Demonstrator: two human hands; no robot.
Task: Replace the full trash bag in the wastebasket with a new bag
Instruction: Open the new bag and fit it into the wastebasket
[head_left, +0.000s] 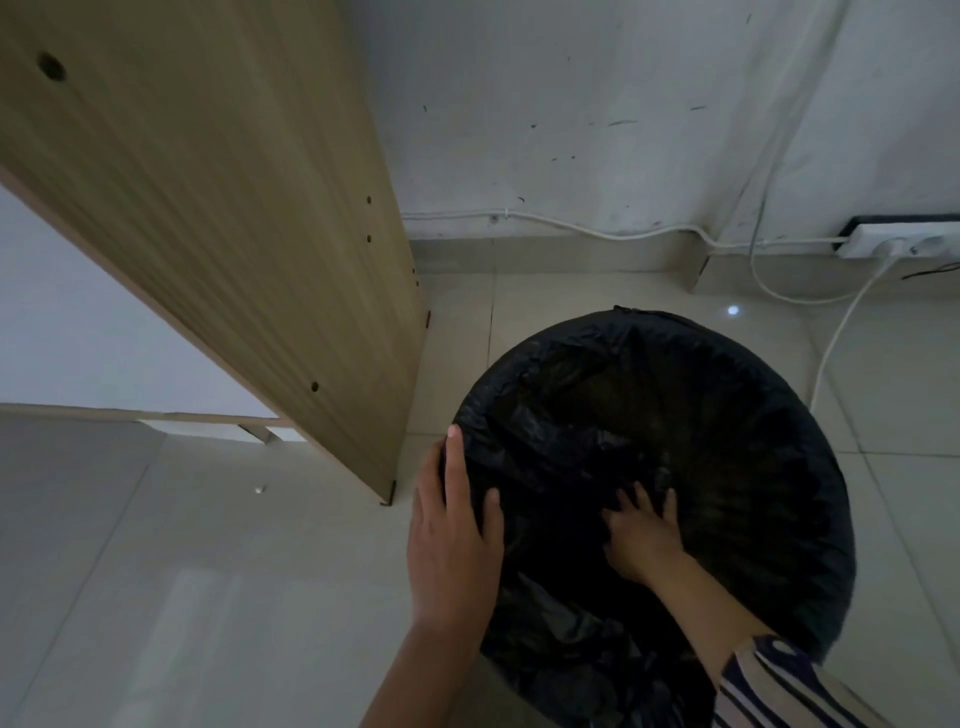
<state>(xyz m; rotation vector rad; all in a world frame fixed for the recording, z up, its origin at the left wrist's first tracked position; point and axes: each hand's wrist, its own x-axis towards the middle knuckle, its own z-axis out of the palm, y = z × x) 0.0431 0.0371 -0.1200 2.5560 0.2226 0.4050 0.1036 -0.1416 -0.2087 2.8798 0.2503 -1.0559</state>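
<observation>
Likely light, limp and slippery: thin black plastic trash bag, crinkled and faintly glossy, apt to slide off a rim or tear under a sharp pull. Best taken at the folded-over collar along the rim, film gathered in a bunch rather than tugged at one spot. Stretched over the mouth of a round wastebasket, itself wholly hidden under the film, standing on pale floor tiles near the foot of the wall, just right of a light wooden furniture panel. Looks slack and empty inside, dark folds sagging downward, so probably the new liner being seated; contents, if any, too dark to tell.

Left hand laid on the left edge of the rim, fingers straight, thumb over the inner side, pressing the film against the edge. Right hand down inside the opening, fingers spread flat on the plastic, gripping nothing visible. Striped sleeve at the lower right edge.

White power strip and white cable along the wall base, well apart from the basket.
</observation>
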